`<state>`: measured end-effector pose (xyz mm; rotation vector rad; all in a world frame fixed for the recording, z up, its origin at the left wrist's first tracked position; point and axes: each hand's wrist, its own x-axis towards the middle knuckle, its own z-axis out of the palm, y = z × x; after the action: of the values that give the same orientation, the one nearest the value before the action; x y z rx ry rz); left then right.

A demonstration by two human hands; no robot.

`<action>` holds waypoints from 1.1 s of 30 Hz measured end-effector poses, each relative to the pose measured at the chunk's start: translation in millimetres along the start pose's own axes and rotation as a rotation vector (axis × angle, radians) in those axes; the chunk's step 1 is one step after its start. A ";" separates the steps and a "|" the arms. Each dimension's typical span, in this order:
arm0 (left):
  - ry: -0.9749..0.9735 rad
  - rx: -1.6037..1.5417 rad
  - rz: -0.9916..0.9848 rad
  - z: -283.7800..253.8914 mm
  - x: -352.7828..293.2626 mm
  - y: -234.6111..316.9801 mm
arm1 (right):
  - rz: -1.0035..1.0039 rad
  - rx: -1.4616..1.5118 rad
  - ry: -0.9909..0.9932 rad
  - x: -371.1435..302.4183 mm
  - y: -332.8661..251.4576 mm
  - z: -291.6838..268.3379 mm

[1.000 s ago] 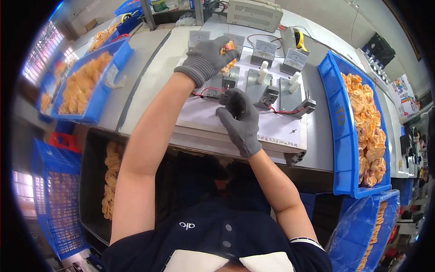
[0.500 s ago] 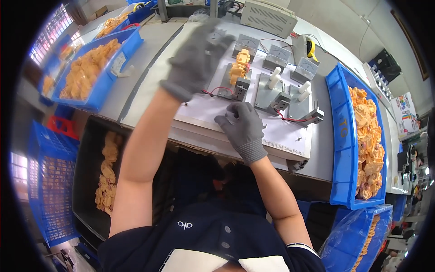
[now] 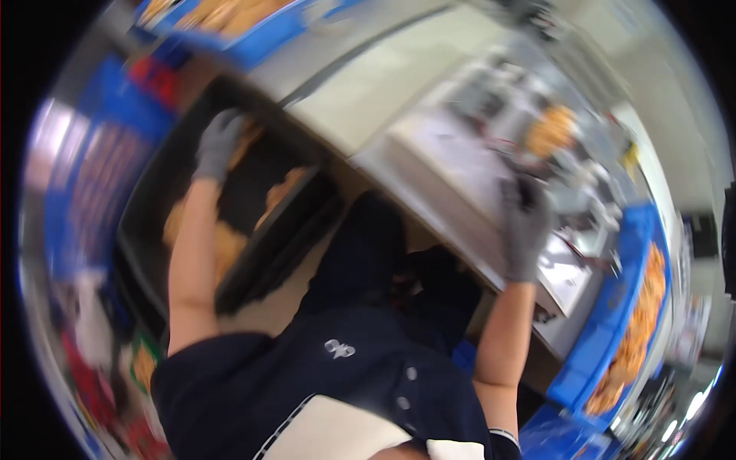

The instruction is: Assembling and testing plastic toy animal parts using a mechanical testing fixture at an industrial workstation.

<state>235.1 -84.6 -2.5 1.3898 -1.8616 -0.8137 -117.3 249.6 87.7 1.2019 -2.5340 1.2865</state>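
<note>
My left hand point(image 3: 218, 147), in a grey glove, is inside the black bin point(image 3: 146, 203) on the left, beside an orange piece point(image 3: 247, 142). Its fingers are blurred, so whether they grip that piece cannot be told. More orange moulded pieces point(image 3: 230, 249) lie in the bin, partly behind my left forearm. Over the near edge of the white work board point(image 3: 448, 157), my gloved right hand point(image 3: 527, 234) is smeared by motion. Just beyond it an orange part point(image 3: 550, 130) sits on one of the small metal fixtures.
A blue tray point(image 3: 586, 349) of orange pieces runs along the right. Another blue tray point(image 3: 272, 44) stands at the upper left. Grey meters and wired fixtures crowd the board's far side, blurred. A blue slatted crate point(image 3: 96, 184) is left of the bin.
The view has swung left. My left hand has gone from above the fixtures down into the black bin. My right hand stays by the board's near edge. The orange part remains on its fixture.
</note>
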 end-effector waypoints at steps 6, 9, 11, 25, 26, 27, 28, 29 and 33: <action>0.004 0.300 -0.420 -69.4 -37.4 -143.3 | 0.179 0.193 0.184 -1.9 31.6 -1.3; -0.022 0.372 -0.651 -89.7 -87.4 -187.0 | 0.260 0.340 0.208 -6.4 7.1 6.8; -0.449 0.780 -0.617 -86.1 -101.4 -205.4 | 0.240 0.337 0.167 -6.4 3.5 3.6; -0.648 0.502 -0.852 -69.2 -87.0 -146.1 | 0.248 0.294 0.169 -7.9 -14.0 10.1; -0.651 0.615 -0.765 -72.8 -80.1 -146.2 | 0.229 0.328 0.161 -7.6 -14.0 9.2; -0.502 0.619 -0.577 -77.1 -79.8 -154.8 | 0.218 0.376 0.164 -6.0 -3.2 8.6; -0.499 0.620 -0.547 -75.1 -70.2 -144.4 | 0.216 0.379 0.193 -6.7 1.2 6.8; -0.326 0.449 -0.373 -74.2 -61.1 -125.9 | 0.189 0.388 0.206 -7.9 3.9 5.8; -0.022 -0.110 0.167 -59.9 -55.3 14.8 | 0.098 0.377 0.325 -19.8 -11.5 9.0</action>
<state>287.0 -33.0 36.4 1.1453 -1.8914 -0.8355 -93.4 251.5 82.1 0.8312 -2.2053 1.8706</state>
